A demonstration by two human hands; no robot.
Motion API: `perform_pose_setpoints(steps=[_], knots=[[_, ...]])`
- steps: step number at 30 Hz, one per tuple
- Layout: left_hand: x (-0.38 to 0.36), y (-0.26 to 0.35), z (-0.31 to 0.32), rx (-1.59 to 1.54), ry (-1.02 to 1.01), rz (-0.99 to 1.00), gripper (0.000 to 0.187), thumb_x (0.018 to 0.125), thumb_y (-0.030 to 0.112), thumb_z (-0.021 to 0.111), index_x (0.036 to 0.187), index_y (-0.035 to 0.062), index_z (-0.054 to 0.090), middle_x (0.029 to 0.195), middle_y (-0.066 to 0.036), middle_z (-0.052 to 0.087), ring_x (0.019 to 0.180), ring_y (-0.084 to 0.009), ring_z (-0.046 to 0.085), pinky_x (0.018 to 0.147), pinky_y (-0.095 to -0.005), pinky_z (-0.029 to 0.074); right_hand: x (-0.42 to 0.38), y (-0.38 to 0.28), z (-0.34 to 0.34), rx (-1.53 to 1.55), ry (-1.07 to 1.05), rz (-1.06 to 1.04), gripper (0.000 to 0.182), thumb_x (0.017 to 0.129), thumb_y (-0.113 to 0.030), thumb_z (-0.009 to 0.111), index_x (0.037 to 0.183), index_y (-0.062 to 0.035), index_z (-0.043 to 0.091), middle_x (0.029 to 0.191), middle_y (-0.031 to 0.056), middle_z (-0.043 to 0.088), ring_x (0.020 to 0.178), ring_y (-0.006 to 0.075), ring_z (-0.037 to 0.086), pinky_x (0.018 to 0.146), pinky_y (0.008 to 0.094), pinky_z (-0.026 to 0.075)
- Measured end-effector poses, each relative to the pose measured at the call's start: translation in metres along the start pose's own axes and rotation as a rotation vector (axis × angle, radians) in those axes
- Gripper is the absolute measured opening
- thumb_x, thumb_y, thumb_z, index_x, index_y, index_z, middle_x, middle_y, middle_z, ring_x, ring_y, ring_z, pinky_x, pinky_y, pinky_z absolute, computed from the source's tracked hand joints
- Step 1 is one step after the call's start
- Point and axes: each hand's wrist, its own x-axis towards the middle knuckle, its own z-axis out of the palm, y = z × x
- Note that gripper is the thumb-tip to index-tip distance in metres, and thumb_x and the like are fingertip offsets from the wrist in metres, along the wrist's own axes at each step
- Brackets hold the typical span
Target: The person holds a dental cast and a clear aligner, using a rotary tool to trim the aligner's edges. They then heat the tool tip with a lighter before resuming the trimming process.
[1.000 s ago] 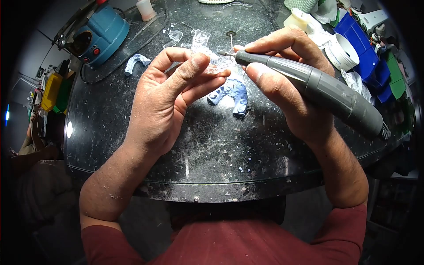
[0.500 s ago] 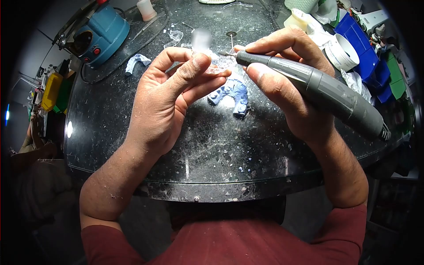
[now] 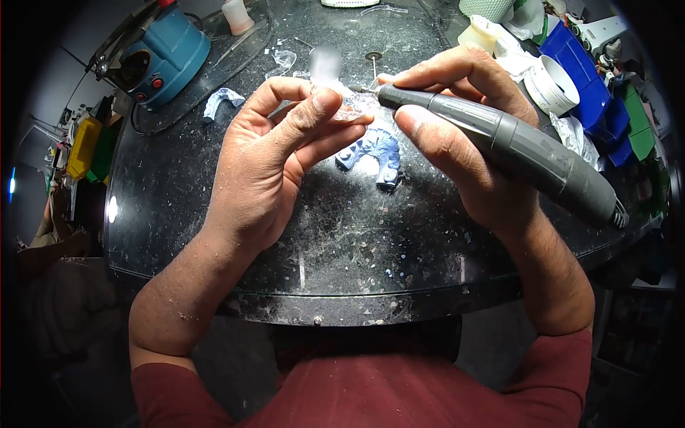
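Observation:
My left hand (image 3: 275,146) is closed, its thumb and fingers pinching a clear plastic dental tray (image 3: 351,114). Most of the tray's left side is hidden behind the fingers. Across from it, my right hand (image 3: 464,132) wraps round a dark grey rotary handpiece (image 3: 531,150), thumb below and fingers above. The handpiece's small bur (image 3: 364,89) points left, right at the upper edge of the tray. Below the hands, a blue horseshoe-shaped dental model (image 3: 385,153) lies on the dusty black table (image 3: 371,235).
A second, paler dental model (image 3: 222,100) lies left, near a blue machine (image 3: 160,60) with a cable. Clear plastic scraps (image 3: 282,60) and a cutting disc on a shank (image 3: 373,57) are further back. A white tub (image 3: 553,85) and blue bins (image 3: 581,71) stand right.
The handpiece and my right hand have shifted slightly left, bringing the bur a little further over the tray. My left hand stays nearly still.

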Motion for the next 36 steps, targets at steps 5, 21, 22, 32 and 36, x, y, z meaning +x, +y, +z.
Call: perform_pose_setpoints(steps=[5, 21, 22, 32, 36], knots=[[0.0001, 0.0006, 0.0003, 0.004, -0.004, -0.001, 0.015, 0.096, 0.011, 0.058, 0.104, -0.0017, 0.054, 0.103, -0.016, 0.062, 0.102, -0.0283, 0.067, 0.093, -0.0374, 0.056, -0.0004, 0.0037, 0.0002, -0.006, 0.023, -0.013, 0.023, 0.083, -0.008, 0.065, 0.103, 0.0029, 0.060, 0.099, 0.0137, 0.067, 0.090, 0.0147, 0.065, 0.080, 0.0262, 0.052], [-0.0003, 0.0000, -0.0006, 0.012, -0.012, 0.002, 0.015, 0.096, 0.011, 0.057, 0.106, -0.0011, 0.055, 0.104, -0.016, 0.062, 0.103, -0.0292, 0.066, 0.094, -0.0385, 0.056, -0.0005, 0.0020, 0.0014, 0.008, -0.001, -0.047, 0.024, 0.083, -0.010, 0.064, 0.102, 0.0032, 0.059, 0.100, 0.0140, 0.066, 0.091, 0.0162, 0.065, 0.082, 0.0285, 0.052], [-0.0003, 0.0005, -0.0006, 0.020, -0.010, -0.001, 0.016, 0.096, 0.011, 0.057, 0.106, -0.0010, 0.055, 0.104, -0.016, 0.062, 0.103, -0.0292, 0.066, 0.094, -0.0386, 0.056, -0.0005, 0.0018, 0.0008, 0.008, -0.001, -0.047, 0.024, 0.083, -0.010, 0.064, 0.102, 0.0032, 0.059, 0.100, 0.0140, 0.066, 0.091, 0.0162, 0.065, 0.082, 0.0285, 0.052], [-0.0018, 0.0006, 0.0013, 0.047, -0.008, -0.005, 0.014, 0.097, 0.011, 0.055, 0.108, 0.0041, 0.053, 0.101, -0.014, 0.064, 0.103, -0.0249, 0.065, 0.097, -0.0415, 0.053, -0.0005, -0.0003, -0.0001, -0.010, -0.012, -0.016, 0.022, 0.082, -0.007, 0.064, 0.101, 0.0033, 0.059, 0.098, 0.0123, 0.065, 0.092, 0.0166, 0.065, 0.082, 0.0280, 0.051], [-0.0012, -0.0002, 0.0009, -0.009, -0.019, 0.015, 0.014, 0.096, 0.010, 0.057, 0.105, -0.0009, 0.055, 0.105, -0.017, 0.063, 0.104, -0.0286, 0.065, 0.096, -0.0396, 0.054, -0.0010, -0.0015, 0.0001, 0.006, -0.020, 0.002, 0.023, 0.082, -0.007, 0.064, 0.101, 0.0028, 0.059, 0.099, 0.0116, 0.064, 0.095, 0.0174, 0.066, 0.082, 0.0277, 0.051]])
